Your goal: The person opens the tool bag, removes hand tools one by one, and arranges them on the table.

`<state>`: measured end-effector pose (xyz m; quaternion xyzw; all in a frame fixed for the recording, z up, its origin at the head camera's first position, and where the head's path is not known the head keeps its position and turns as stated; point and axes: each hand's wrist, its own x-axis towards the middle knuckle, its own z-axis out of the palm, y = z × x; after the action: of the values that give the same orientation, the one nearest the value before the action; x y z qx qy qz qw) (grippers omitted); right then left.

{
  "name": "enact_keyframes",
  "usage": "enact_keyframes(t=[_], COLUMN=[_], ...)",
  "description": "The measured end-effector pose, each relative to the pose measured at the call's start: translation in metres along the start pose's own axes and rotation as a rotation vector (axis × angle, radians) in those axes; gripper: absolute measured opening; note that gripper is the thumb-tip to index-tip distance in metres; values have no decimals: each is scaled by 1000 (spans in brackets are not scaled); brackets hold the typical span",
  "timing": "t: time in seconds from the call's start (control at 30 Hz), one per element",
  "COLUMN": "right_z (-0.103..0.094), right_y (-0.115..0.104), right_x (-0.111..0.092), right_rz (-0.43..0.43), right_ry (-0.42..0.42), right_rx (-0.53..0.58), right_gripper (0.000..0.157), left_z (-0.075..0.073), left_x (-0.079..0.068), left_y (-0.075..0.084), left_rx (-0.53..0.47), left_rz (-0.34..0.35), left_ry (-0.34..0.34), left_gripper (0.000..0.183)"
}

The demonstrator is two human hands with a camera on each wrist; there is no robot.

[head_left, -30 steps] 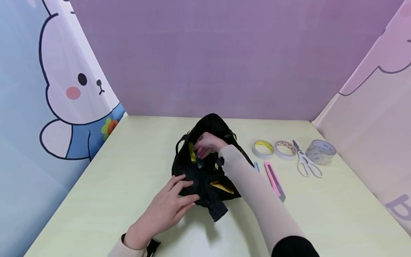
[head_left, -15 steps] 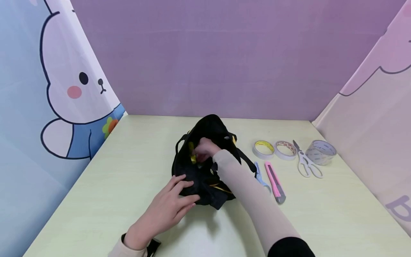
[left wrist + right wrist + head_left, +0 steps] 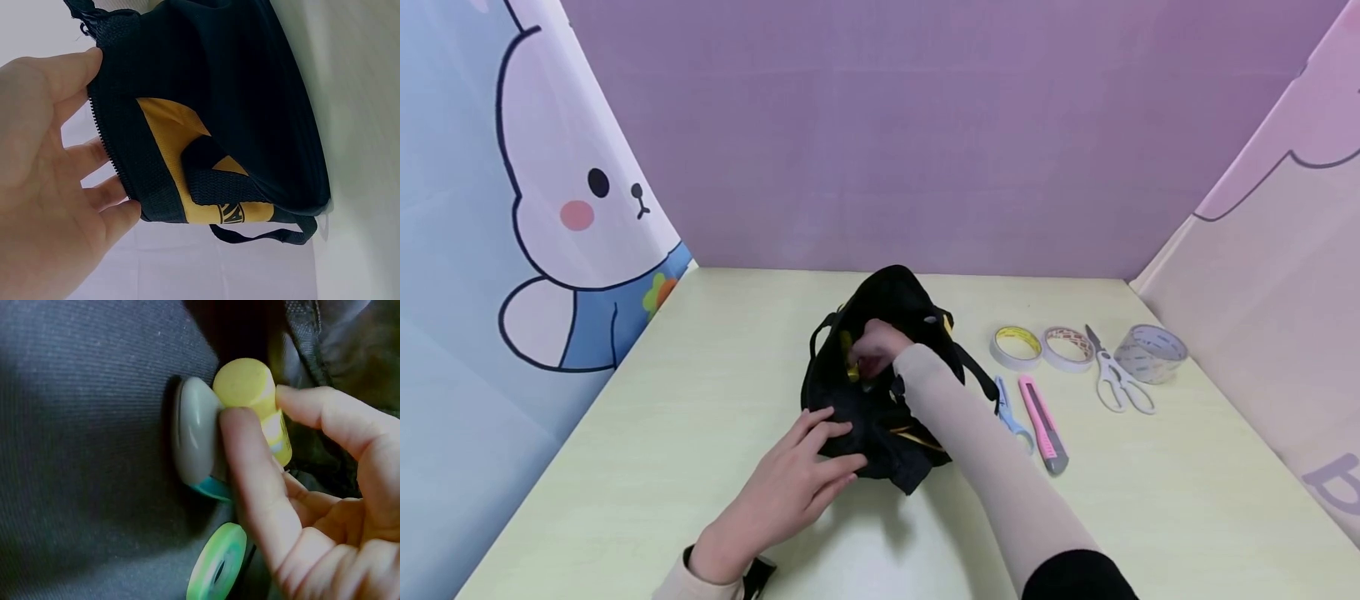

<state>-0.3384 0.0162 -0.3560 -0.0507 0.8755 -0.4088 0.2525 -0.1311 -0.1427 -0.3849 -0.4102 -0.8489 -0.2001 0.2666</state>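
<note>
A black bag (image 3: 850,442) with yellow trim stands with its mouth wide toward me. My left hand (image 3: 793,475) grips its zipped rim, several fingers over the edge; the left wrist view shows the yellow panel (image 3: 165,134) and a side strap. Deep inside, my right hand (image 3: 880,346) pinches a yellow glue stick (image 3: 244,384) between thumb and index finger. Against that index finger lies a grey and teal rounded object (image 3: 197,431). Lower down is a green ring-shaped roll (image 3: 215,565). From the head view, the right fingertips are mostly hidden in the bag.
Right of the bag lie a light blue item (image 3: 1013,423), partly behind the strap, and a pink utility knife (image 3: 1041,421). Farther back are two tape rolls (image 3: 1017,360), white-handled scissors (image 3: 1116,379) and a wide clear tape roll (image 3: 1150,354). A purple wall (image 3: 887,142) stands behind.
My right hand has moved deeper into the bag. The bag's front strap end has risen, and its right side has shifted, showing more of the light blue item. My left hand has kept its place.
</note>
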Motion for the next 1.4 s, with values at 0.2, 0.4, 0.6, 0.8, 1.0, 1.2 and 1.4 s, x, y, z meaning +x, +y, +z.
enact_keyframes(t=[0.2, 0.4, 0.6, 0.8, 1.0, 1.2, 1.4], right_z=[5, 8, 9, 1, -10, -25, -45], right_y=[-1, 0, 4, 5, 1, 1, -2], right_x=[5, 5, 6, 3, -2, -8, -20], right_rz=[6, 34, 33, 42, 53, 37, -13], right_ry=[14, 22, 22, -56, -126, -167, -127], right_rx=[-97, -64, -16, 87, 118, 88, 20], right_gripper=[25, 30, 31, 31, 40, 42, 23], left_z=[1, 0, 0, -1, 0, 1, 1], left_x=[0, 1, 1, 1, 1, 2, 3], left_y=[0, 0, 1, -1, -3, -3, -4], left_rx=[9, 8, 7, -2, -7, -8, -14], left_rz=[5, 8, 18, 11, 8, 4, 0], left_ry=[13, 20, 21, 16, 4, -7, -13], left_gripper=[48, 47, 44, 44, 46, 45, 40])
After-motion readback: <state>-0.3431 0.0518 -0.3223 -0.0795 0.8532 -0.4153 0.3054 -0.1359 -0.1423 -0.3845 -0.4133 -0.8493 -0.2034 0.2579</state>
